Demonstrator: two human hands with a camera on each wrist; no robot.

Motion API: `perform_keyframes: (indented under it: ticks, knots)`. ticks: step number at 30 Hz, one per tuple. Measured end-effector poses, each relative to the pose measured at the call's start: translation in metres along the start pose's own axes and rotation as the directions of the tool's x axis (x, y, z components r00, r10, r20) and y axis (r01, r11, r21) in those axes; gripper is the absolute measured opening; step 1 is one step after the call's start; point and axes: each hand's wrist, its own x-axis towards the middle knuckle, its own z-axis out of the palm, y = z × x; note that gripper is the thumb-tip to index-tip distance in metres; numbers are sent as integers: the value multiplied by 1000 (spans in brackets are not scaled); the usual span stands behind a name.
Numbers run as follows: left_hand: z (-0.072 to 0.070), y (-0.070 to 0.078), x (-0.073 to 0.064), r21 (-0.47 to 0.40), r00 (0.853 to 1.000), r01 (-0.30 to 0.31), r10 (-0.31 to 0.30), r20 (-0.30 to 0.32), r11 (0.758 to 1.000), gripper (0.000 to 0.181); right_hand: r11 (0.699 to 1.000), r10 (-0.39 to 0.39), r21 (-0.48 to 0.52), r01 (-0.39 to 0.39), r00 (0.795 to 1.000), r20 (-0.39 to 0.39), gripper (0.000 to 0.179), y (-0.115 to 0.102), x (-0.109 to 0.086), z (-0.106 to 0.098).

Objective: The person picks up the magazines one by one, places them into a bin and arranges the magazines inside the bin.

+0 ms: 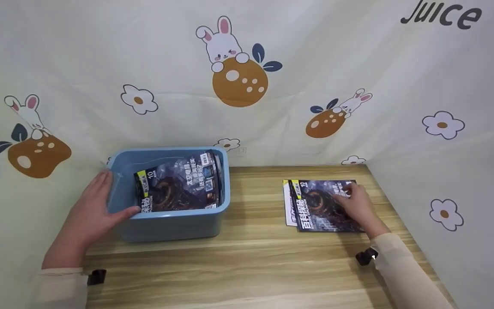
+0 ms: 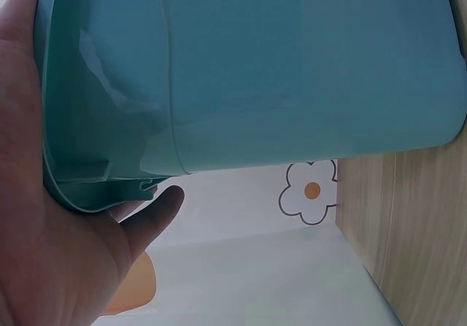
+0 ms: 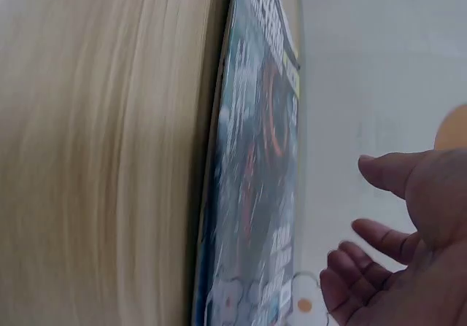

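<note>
A wooden worktop (image 1: 251,262) is seen, backed by a cloth printed with rabbits and flowers (image 1: 238,64). At about nine o'clock on it a pale blue plastic bin (image 1: 174,225) is stood; a dark-covered magazine (image 1: 178,182) is leaned inside, its long axis running left to right and its title end toward the left. The bin's left rim is touched by the left hand (image 1: 94,210), fingers straight, thumb laid over the near corner, palm against the outer wall. At about three o'clock a small stack of magazines (image 1: 315,206) is laid flat, long axis from near to far, the yellow corner tag at the far left. The top cover is dark blue-black with a glowing ring and white lettering. Its right part is covered by the right hand (image 1: 356,206), fingers loosely spread, nothing gripped.
</note>
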Motion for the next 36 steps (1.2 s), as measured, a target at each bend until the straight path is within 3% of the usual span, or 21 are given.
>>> perform_keyframes:
  ticks: [3,6,10,19,25,31,36]
  knots:
    - [0,1,0,-1,1000,-13,13,-5,1000,124,990,113,-90,-112,994,11,70,13,-5,-9]
    - [0,2,1,4,1000,-11,11,-1,1000,125,959,237,-174,-225,970,51,93,22,-10,-18]
    - [1,2,2,3,1000,-1,1,7,1000,126,932,321,-210,-295,942,101,108,29,-15,-28]
    - [-1,2,2,9,1000,5,-5,2,1000,126,944,303,-196,-267,935,186,90,44,-13,-35]
    - [-1,2,1,13,1000,12,-12,7,1000,127,951,310,-78,-301,906,288,109,52,-5,-37]
    - [-1,1,-1,5,1000,17,-17,17,1000,127,942,316,-3,-335,884,345,111,60,0,-39]
    - [0,0,-1,4,1000,20,-20,17,1000,128,938,311,37,-346,882,353,112,65,2,-40]
